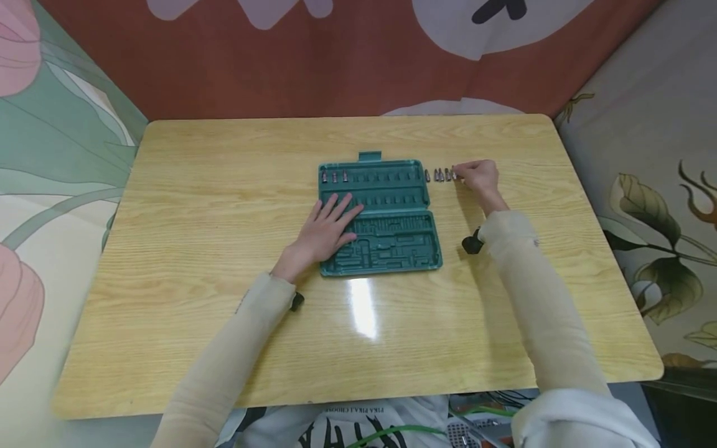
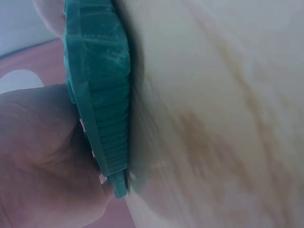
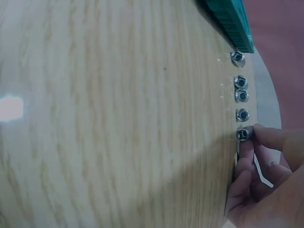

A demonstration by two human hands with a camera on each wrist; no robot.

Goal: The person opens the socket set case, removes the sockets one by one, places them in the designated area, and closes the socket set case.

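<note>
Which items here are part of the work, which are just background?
In the work:
- green tool case, open, left hand resting flat on it
- row of loose sockets beside the case
- end socket, pinched by right hand
- three bits seated in the case

Background:
- wooden table
- patterned cloth backdrop

Table (image 1: 224,205): light wood-grain top with rounded corners. Lying on it near the middle, an open green tool case (image 1: 386,214), flat, with three small bits seated at the left of its far row. Just right of the case, a short row of small metal bits (image 1: 439,175) stands on the tabletop.
</note>
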